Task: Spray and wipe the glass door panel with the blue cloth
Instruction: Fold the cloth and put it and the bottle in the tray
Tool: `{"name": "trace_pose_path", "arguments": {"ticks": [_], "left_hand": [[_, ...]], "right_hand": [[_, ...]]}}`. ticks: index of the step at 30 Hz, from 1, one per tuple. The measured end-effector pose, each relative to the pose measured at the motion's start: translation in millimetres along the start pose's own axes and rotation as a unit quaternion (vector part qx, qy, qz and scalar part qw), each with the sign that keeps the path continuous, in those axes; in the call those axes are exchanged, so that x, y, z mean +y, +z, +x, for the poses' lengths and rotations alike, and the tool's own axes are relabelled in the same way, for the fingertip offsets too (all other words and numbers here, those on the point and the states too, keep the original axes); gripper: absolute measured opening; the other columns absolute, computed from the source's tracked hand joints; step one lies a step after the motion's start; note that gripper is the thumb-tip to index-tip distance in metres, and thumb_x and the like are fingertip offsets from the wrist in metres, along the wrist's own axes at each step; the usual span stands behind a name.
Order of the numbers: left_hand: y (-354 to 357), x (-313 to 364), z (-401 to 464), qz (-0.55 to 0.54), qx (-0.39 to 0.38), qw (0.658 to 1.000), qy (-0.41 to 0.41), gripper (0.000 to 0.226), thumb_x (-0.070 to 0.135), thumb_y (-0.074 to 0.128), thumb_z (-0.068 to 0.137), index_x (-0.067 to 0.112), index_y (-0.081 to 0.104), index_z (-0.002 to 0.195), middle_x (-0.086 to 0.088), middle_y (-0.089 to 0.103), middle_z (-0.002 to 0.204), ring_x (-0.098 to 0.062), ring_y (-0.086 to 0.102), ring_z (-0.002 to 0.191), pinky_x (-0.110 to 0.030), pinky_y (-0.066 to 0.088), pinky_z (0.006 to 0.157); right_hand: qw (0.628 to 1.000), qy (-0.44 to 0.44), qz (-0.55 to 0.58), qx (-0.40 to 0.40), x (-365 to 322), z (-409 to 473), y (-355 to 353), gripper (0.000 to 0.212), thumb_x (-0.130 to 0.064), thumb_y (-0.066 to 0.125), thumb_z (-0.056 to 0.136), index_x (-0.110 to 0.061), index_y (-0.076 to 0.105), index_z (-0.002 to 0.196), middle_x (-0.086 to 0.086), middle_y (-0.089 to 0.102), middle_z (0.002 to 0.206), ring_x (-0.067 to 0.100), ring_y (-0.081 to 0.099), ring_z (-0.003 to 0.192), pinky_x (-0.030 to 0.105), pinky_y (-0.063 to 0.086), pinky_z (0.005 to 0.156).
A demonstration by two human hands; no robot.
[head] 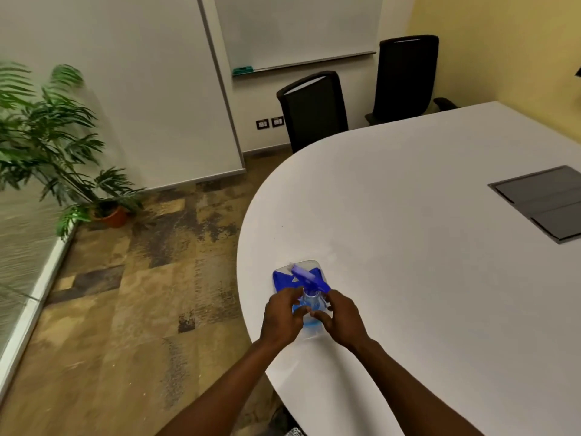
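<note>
1. Blue and clear plastic make up the spray bottle (309, 289), which stands on the near left edge of the white desk (424, 247), its blue trigger head pointing far and left.
2. Both hands grip the spray bottle: the left hand (283, 316) wraps its left side and the right hand (341, 319) closes on its right side, fingers curled around the clear body just below the trigger.
3. Whether the blue cloth is anywhere near the bottle cannot be told; the blue seen there looks like part of the bottle itself.
4. A frosted glass panel (22, 247) with a white bottom rail runs along the far left side of the room, well apart from the desk.
5. A potted plant (63, 146) in a terracotta pot stands on the patterned carpet (141, 294) just beside that glass, between it and the far wall.
6. Two black chairs (314, 108) stand at the far end of the desk, below a whiteboard (298, 26).
7. A dark grey cable hatch (544, 202) is set into the desk surface at the right, well apart from the hands.
</note>
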State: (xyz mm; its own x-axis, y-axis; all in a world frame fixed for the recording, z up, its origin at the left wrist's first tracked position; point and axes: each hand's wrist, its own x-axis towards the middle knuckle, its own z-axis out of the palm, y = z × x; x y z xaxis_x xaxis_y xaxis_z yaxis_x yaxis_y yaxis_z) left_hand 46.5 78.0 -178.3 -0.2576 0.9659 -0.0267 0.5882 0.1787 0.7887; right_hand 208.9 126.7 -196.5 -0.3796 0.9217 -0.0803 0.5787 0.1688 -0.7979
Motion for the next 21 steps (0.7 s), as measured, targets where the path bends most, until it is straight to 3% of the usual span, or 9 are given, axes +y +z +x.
{"name": "trace_pose_path", "arguments": {"ticks": [3,6,9,14,18,21], "left_hand": [[7,-16,-4,-0.004,-0.005,0.999,-0.033,0.037,0.011,0.081,0.084,0.006,0.070,0.119,-0.008,0.075,0.109,-0.020,0.071,0.098,-0.032,0.061,0.088],[11,-18,-5,-0.014,0.001,0.998,-0.057,0.039,0.007,0.078,0.085,0.007,0.069,0.123,-0.006,0.074,0.113,-0.013,0.068,0.097,-0.016,0.058,0.084],[11,-13,-5,-0.016,0.001,0.997,-0.072,0.037,0.006,0.075,0.088,0.007,0.067,0.124,-0.006,0.073,0.114,-0.016,0.068,0.100,-0.007,0.051,0.078],[4,-15,-14,-0.015,-0.003,0.995,-0.099,0.051,0.004,0.073,0.089,0.004,0.058,0.138,-0.011,0.068,0.129,-0.024,0.067,0.112,-0.023,0.051,0.090],[-23,-25,-25,0.016,0.072,0.990,-0.119,0.038,0.002,0.066,0.092,0.006,0.064,0.130,-0.013,0.069,0.130,-0.024,0.068,0.104,-0.025,0.051,0.085],[-62,-9,-18,0.030,0.182,0.979,-0.090,0.035,0.013,0.067,0.095,0.008,0.066,0.129,-0.014,0.070,0.128,-0.026,0.068,0.107,-0.030,0.053,0.089]], "right_hand": [[0.999,0.027,-0.002,-0.028,11,1,16,0.048,-0.034,0.075,0.089,-0.012,0.062,0.130,0.004,0.072,0.120,0.021,0.068,0.107,0.039,0.056,0.097],[0.999,0.036,-0.009,-0.034,15,5,26,0.052,-0.035,0.072,0.091,-0.013,0.058,0.136,0.005,0.070,0.127,0.023,0.067,0.116,0.036,0.054,0.101],[0.997,0.036,-0.032,-0.054,4,6,21,0.058,-0.030,0.072,0.092,-0.012,0.052,0.143,0.006,0.066,0.135,0.024,0.064,0.121,0.031,0.048,0.103],[0.990,0.008,-0.091,-0.103,7,3,-1,0.074,-0.017,0.069,0.092,-0.014,0.033,0.156,0.010,0.052,0.151,0.026,0.054,0.135,0.033,0.044,0.111],[0.996,-0.003,-0.086,-0.038,12,4,-34,0.055,-0.011,0.062,0.093,-0.015,0.050,0.147,0.009,0.063,0.140,0.025,0.063,0.123,0.031,0.049,0.101],[0.991,-0.055,-0.095,0.079,-2,18,-60,0.017,-0.016,0.063,0.093,-0.017,0.072,0.108,0.006,0.075,0.106,0.026,0.072,0.097,0.030,0.052,0.082]]}}
